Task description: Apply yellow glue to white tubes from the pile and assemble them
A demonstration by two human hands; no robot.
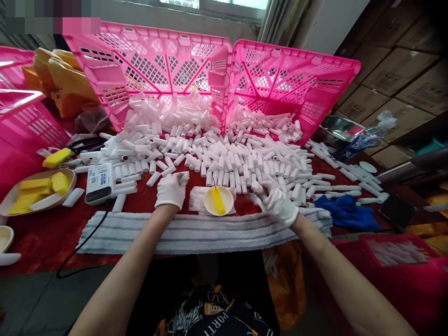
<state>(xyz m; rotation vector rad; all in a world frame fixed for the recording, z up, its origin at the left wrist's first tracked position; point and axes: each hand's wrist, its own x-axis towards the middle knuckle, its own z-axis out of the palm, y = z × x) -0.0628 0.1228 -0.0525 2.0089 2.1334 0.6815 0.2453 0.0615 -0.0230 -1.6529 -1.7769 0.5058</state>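
Observation:
Both my hands wear white gloves. My left hand [171, 189] is closed around a white plastic tube [182, 175] just left of a small round dish [219, 201] that holds a yellow sponge. My right hand [276, 201] rests to the right of the dish with its fingers bent and smeared by motion, beside the heap of white tubes [227, 154]. Whether it holds anything is unclear. A grey striped towel [196, 233] lies under both wrists along the table's near edge.
Two pink crates [168, 65] stand tipped on their sides at the back, spilling tubes. At the left are a white device with a blue label [100, 183], its black cable, and a tray of yellow sponges [38, 191]. A blue cloth [346, 212] lies right.

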